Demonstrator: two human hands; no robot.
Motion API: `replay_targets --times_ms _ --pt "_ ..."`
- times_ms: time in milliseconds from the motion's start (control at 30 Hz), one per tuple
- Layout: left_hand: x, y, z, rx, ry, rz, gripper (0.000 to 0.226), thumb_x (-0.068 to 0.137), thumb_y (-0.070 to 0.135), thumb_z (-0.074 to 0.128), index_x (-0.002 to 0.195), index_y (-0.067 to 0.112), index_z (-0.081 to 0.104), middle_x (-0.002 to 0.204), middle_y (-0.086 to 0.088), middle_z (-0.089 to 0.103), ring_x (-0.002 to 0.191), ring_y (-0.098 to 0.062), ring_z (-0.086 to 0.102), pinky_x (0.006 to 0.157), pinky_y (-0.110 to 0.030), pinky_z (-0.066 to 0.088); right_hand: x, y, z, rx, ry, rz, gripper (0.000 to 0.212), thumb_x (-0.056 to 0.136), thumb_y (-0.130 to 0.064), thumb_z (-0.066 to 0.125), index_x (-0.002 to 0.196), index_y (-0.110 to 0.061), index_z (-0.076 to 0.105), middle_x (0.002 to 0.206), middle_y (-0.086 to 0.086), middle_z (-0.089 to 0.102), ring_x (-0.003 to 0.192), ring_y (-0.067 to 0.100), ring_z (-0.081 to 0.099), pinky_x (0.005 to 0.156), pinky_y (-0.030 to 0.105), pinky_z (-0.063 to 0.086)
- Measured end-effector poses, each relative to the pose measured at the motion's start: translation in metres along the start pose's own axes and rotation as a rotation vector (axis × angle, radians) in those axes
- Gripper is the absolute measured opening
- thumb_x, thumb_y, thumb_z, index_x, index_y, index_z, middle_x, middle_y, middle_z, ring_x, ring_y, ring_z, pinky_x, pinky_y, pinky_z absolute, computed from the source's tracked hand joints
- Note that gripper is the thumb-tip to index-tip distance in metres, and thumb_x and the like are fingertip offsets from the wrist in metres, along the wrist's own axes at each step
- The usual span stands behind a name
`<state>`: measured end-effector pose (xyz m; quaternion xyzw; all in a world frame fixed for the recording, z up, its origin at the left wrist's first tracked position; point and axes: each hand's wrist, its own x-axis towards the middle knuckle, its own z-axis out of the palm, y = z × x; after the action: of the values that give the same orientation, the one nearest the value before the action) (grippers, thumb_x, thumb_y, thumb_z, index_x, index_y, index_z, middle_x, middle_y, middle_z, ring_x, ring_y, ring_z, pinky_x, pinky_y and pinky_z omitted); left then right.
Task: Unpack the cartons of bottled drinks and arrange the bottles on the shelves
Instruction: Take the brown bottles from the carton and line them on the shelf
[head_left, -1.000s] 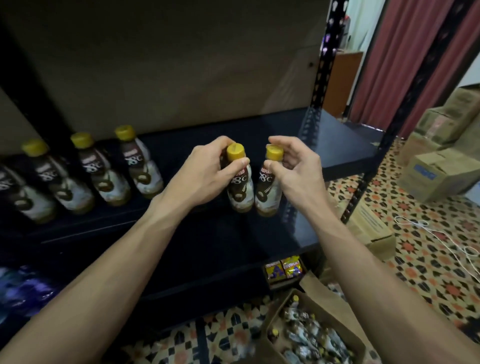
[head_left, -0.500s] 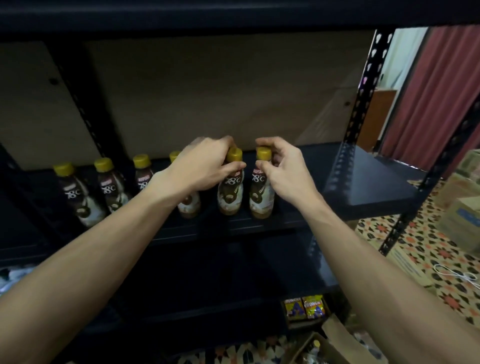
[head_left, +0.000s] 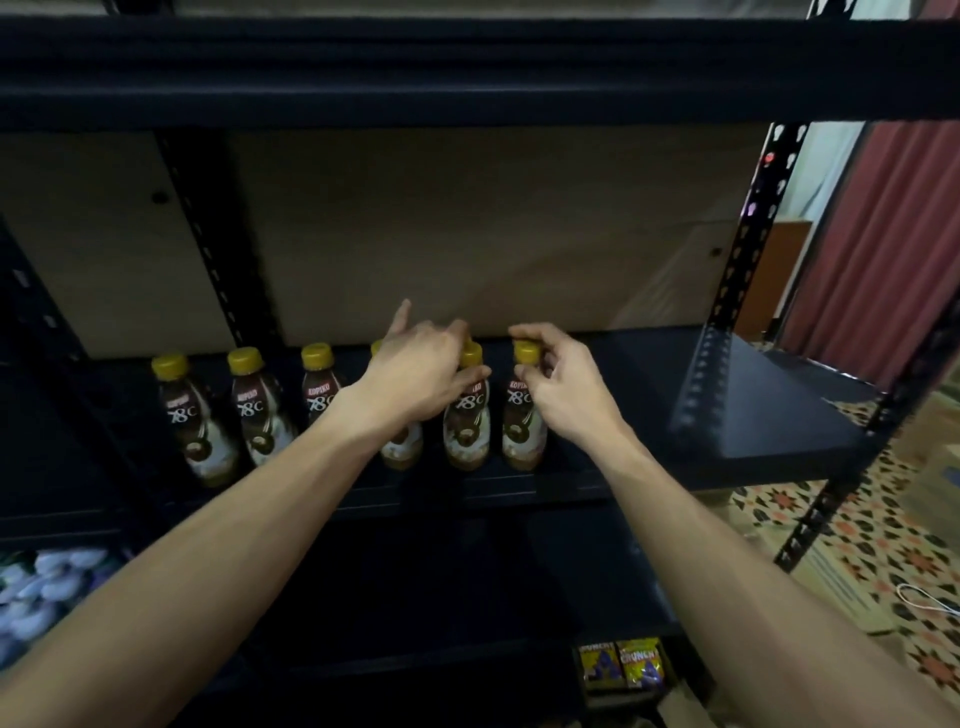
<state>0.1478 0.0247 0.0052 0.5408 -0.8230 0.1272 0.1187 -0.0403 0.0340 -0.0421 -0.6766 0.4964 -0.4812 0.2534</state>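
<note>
The first bottle (head_left: 466, 421) and the second bottle (head_left: 523, 423) stand on the black shelf (head_left: 634, 405), ending the row. Small, hard, probably slippery: hold the neck. The left hand (head_left: 415, 374) grips the first's top; the right hand (head_left: 563, 387) pinches the second's cap.

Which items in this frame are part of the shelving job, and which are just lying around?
Job: row of Kopiko bottles on the black shelf; left hand holding the fifth bottle; right hand pinching the sixth bottle at its cap.
Lying about: Crunch packets; white cable on the floor; red curtain.
</note>
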Motion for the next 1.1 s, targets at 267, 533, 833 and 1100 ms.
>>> replay_targets --times_ms 267,533,833,1100 --pt "0.004 -0.006 -0.005 -0.011 -0.060 -0.026 0.059 0.090 0.067 0.049 0.119 0.016 0.050 0.099 -0.003 0.068 0.111 -0.024 0.060 0.121 -0.051 0.001 -0.010 0.004 0.000 0.135 -0.022 0.120 0.095 0.089 -0.023 0.076 0.160 -0.040 0.015 0.158 -0.005 0.039 0.144 0.003 0.034 0.118 0.030 0.033" --pt "0.006 -0.007 -0.006 -0.014 -0.183 0.079 0.075 0.077 0.061 0.070 0.131 0.017 0.042 0.123 -0.003 0.062 0.126 -0.022 0.052 0.117 -0.056 -0.014 -0.047 0.038 0.018 -0.106 -0.036 0.356 0.087 0.078 -0.029 0.086 0.148 -0.014 0.038 0.129 0.004 0.063 0.119 0.021 0.060 0.087 0.023 0.041" --pt "0.002 -0.011 -0.003 -0.002 -0.163 0.048 0.067 0.081 0.056 0.069 0.129 0.018 0.042 0.119 -0.002 0.061 0.126 -0.023 0.052 0.116 -0.059 -0.015 -0.049 0.049 0.025 -0.152 -0.025 0.320 0.046 0.084 -0.025 0.081 0.123 -0.016 0.058 0.093 -0.014 0.060 0.090 0.008 0.058 0.068 0.015 0.042" --pt "-0.003 -0.016 -0.002 -0.005 -0.154 0.036 0.077 0.079 0.057 0.070 0.137 0.021 0.037 0.111 0.000 0.065 0.123 -0.022 0.054 0.115 -0.060 -0.017 -0.047 0.050 0.026 -0.167 -0.061 0.324 0.051 0.083 -0.020 0.082 0.128 -0.015 0.058 0.102 -0.009 0.061 0.102 0.013 0.061 0.082 0.023 0.044"
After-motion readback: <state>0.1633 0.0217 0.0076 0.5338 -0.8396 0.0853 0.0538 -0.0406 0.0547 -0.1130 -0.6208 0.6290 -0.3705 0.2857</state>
